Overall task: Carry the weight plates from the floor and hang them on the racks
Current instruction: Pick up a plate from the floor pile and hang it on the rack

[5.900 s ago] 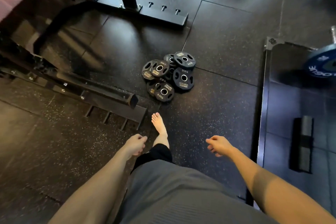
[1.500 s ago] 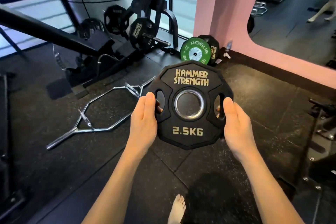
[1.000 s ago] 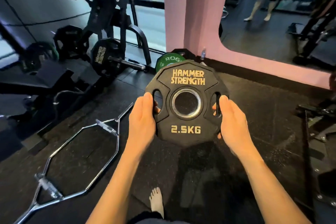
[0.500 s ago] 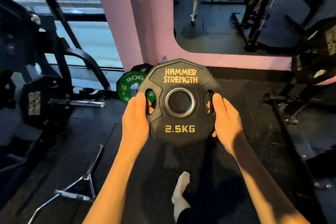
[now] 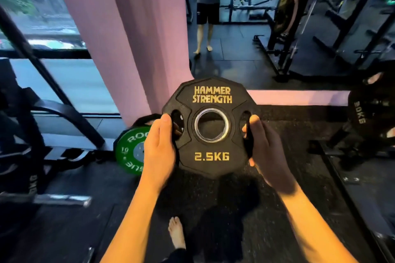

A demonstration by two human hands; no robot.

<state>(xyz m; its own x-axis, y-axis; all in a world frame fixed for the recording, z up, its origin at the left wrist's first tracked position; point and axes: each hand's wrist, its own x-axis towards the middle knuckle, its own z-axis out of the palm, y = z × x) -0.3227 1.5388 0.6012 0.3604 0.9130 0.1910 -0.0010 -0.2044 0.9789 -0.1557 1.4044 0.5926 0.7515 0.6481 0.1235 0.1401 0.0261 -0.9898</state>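
Between the two hands, at chest height in front of the person, hangs the weight plate (image 5: 210, 128), upright, with its printed face turned to the camera. The left hand (image 5: 159, 151) grips its left edge and the right hand (image 5: 266, 151) its right edge; the fingers of both are closed on the plate and pass through the side grip slots, so each hand is equally near. The steel-ringed centre hole points forward and back, and this axis must meet a rack peg, I think. No free peg is clearly visible now; a dark loaded plate (image 5: 372, 117) at the right reads "30KG". On the held plate one reads "HAMMER STRENGTH" and "2.5KG". A green plate (image 5: 132, 151) leaning by the pink pillar (image 5: 128, 38) shows "ROG" and "10".
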